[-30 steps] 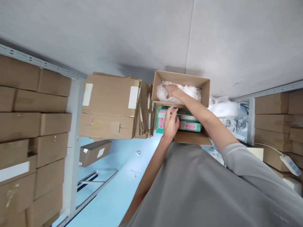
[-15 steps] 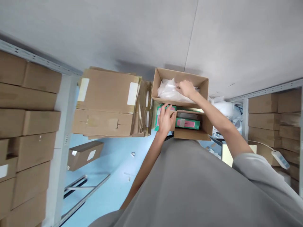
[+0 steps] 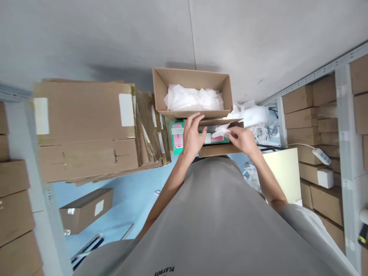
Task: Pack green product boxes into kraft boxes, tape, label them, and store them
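Observation:
An open cardboard box (image 3: 161, 86) holds crumpled white wrapping paper (image 3: 192, 99). Just below it in the view sits a smaller open carton (image 3: 214, 150) with green and pink product boxes (image 3: 176, 135) in it. My left hand (image 3: 192, 136) curls over the carton's left end, fingers bent on its edge beside a green and pink box. My right hand (image 3: 243, 138) is closed in a pinch on a small piece of white paper (image 3: 220, 131) above the carton. My grey shirt fills the lower part of the view.
A stack of flattened cardboard cartons (image 3: 86, 128) lies to the left. Shelves of closed brown boxes (image 3: 313, 111) stand at the right, and more at the far left (image 3: 14, 207). Loose white paper (image 3: 255, 119) lies by the shelf. A small box (image 3: 86, 209) rests on the blue floor.
My right hand has left the upper box of white paper and come down over the smaller carton, a piece of paper pinched in it. The view swung left.

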### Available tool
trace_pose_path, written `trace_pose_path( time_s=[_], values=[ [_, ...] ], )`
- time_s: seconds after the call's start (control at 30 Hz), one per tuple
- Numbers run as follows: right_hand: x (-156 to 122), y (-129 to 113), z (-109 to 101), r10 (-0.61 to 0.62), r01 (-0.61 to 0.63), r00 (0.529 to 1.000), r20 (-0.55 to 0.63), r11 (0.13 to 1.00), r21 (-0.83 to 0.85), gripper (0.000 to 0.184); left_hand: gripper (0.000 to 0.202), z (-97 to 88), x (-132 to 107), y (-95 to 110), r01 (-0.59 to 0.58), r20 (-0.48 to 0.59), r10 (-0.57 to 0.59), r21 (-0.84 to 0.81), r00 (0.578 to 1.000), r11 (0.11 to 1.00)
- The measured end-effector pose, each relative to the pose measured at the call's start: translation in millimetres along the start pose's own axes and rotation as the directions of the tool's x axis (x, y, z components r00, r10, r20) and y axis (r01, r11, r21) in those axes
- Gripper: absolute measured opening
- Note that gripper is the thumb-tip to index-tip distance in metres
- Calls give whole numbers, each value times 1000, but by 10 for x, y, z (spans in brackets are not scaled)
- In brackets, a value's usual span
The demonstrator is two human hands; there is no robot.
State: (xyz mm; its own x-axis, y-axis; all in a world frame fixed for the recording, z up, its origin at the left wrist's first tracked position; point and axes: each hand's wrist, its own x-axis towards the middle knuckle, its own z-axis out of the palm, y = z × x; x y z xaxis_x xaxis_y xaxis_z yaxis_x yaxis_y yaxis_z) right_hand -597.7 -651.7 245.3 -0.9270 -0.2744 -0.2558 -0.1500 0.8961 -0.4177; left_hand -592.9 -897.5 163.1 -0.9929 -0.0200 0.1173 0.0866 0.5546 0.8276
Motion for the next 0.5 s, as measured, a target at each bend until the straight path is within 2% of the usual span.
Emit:
trace_pose_path(
  time_s=[0.13,0.27,0.33,0.4,0.5],
  values=[
    [-42,-60,160,116,-68,975,192,969,-238,29,47,80,-62,19,-18,8,18,24,1000,1000],
    [3,-93,86,152,-62,944,292,953,-295,35,47,101,-102,-26,-27,-4,27,38,1000,999],
    [44,-94,-37,115,-38,952,282,964,-265,35,49,98,-108,-61,-21,-6,21,38,1000,999],
    [155,-106,-184,57,-8,977,206,973,-231,36,50,98,-108,-94,-14,-10,14,39,1000,999],
    [562,-150,-339,-26,47,995,98,974,-221,37,49,106,-118,-123,-19,-39,20,44,999,999]
  ],
)
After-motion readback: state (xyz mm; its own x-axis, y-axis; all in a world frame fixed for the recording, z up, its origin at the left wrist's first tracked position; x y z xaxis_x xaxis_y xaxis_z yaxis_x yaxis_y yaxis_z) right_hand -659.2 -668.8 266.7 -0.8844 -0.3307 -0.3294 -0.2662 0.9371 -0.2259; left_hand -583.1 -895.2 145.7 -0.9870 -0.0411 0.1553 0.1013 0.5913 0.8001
